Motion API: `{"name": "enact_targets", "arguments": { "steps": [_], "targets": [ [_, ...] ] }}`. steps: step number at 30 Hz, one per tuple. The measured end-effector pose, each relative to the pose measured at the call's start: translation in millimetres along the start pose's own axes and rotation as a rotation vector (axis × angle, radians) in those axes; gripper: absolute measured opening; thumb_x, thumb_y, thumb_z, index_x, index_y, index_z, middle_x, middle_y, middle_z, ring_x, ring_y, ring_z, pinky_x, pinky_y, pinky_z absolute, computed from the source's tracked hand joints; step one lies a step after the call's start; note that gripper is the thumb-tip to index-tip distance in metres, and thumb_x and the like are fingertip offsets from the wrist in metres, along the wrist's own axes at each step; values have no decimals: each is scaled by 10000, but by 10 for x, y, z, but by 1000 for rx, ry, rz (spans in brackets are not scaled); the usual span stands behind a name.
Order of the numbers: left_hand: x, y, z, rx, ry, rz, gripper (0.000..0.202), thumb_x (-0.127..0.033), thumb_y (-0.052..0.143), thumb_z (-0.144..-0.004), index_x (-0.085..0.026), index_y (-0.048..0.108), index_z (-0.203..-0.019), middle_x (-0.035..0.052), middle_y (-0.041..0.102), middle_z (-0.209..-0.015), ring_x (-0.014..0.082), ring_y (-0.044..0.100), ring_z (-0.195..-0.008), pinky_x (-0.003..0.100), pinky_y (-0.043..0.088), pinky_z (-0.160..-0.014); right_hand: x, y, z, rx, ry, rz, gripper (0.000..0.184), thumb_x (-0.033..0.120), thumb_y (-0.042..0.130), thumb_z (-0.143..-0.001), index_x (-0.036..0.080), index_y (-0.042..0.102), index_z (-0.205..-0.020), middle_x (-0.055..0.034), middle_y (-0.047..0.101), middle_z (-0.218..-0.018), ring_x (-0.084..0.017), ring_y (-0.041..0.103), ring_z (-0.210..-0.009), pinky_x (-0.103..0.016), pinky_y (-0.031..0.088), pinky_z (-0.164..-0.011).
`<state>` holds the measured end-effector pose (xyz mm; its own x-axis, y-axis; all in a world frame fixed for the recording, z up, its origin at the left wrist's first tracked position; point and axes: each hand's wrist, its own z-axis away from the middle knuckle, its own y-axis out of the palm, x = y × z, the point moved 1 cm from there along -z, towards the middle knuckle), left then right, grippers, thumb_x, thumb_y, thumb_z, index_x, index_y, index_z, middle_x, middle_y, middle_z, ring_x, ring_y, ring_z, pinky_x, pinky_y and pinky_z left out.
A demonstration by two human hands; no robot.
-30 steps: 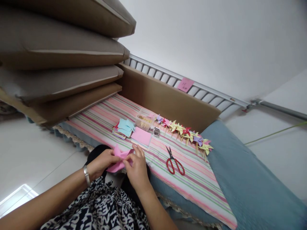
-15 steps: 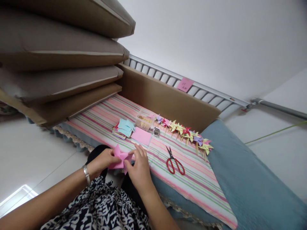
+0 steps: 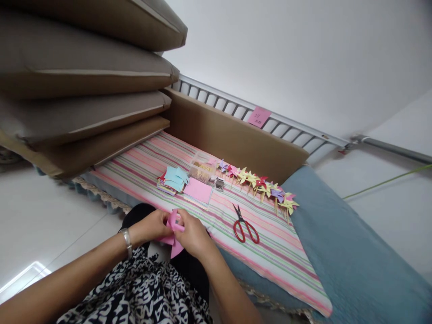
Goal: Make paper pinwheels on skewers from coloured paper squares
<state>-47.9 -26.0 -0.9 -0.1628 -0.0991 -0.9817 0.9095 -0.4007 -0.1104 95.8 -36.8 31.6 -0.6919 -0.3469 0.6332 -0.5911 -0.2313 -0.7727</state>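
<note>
Both my hands hold one folded pink paper piece [image 3: 173, 230] over my lap, at the near edge of the striped cloth [image 3: 270, 252]. My left hand [image 3: 152, 226] pinches its left side and my right hand [image 3: 192, 234] is closed on its right side, fingers curled over the folds. A corner of the paper hangs down below my right hand. Just beyond lie a pink paper stack [image 3: 198, 191] and a pile of blue paper squares [image 3: 175, 178].
Red scissors [image 3: 244, 226] lie on the cloth to the right. A row of finished paper pinwheels [image 3: 259, 186] runs along a cardboard panel [image 3: 232, 137], beside a clear box of sticks [image 3: 202, 167]. Brown cushions [image 3: 84, 81] are stacked at left. A blue quilt [image 3: 344, 256] lies right.
My hands have closed in on the pink paper, folding its points toward the middle, so it looks more bunched. The view has shifted slightly.
</note>
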Motion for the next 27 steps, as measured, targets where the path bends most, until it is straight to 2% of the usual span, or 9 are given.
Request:
{"name": "enact_targets", "arguments": {
  "steps": [2,5,7,9,12,15,20,27],
  "targets": [
    [15,-21,-15,-6,21,5,94,-200,643,-582,-129,629,-642,-16,588,-577,118,473,-529,217,335,-518,-69,9,-15,-2,18,-98,421,73,520,-650,254,573,-1026,42,588,-655,-136,543,-591,-193,348,-517],
    [-1,-78,4,-51,43,59,276,-217,670,-599,-141,624,-860,15,636,-747,158,559,-674,241,407,-625,-187,-5,-45,-38,90,-326,461,84,536,-616,239,563,-1049,62,536,-622,-117,496,-546,-188,348,-497],
    [-21,-116,50,-121,15,197,428,-272,688,-633,-163,581,-1033,39,644,-872,184,587,-798,268,429,-711,-245,-16,-65,-58,161,-512,493,107,554,-606,223,543,-1085,78,502,-586,-104,454,-485,-188,336,-465],
    [-31,-121,108,-189,-45,395,496,-321,687,-673,-194,542,-1130,49,638,-940,190,588,-868,289,434,-757,-264,-11,-82,-89,200,-654,501,138,567,-614,210,520,-1108,85,484,-571,-95,426,-448,-189,324,-443],
    [-26,-35,168,-185,-91,637,428,-303,693,-698,-200,574,-1096,31,637,-864,160,584,-792,283,447,-730,-229,34,-100,-167,201,-767,504,167,581,-626,205,501,-1123,77,502,-591,-100,450,-469,-195,341,-460],
    [1,98,159,-127,-62,754,296,-250,714,-685,-155,639,-955,22,639,-748,125,568,-669,243,447,-667,-165,97,-108,-227,191,-822,483,179,595,-625,204,514,-1100,71,518,-602,-109,476,-506,-203,363,-493],
    [81,185,80,-193,-60,738,229,-235,749,-635,-91,668,-793,72,672,-695,154,597,-653,238,449,-637,-135,164,-121,-257,187,-862,483,183,584,-625,208,518,-1103,73,517,-605,-103,466,-504,-199,351,-486],
    [117,164,78,-270,-72,711,272,-248,758,-589,-99,660,-794,71,683,-698,180,612,-635,271,455,-624,-200,255,-148,-247,212,-862,505,188,607,-613,205,514,-1109,80,496,-580,-115,489,-514,-211,367,-499]
  ]
}}
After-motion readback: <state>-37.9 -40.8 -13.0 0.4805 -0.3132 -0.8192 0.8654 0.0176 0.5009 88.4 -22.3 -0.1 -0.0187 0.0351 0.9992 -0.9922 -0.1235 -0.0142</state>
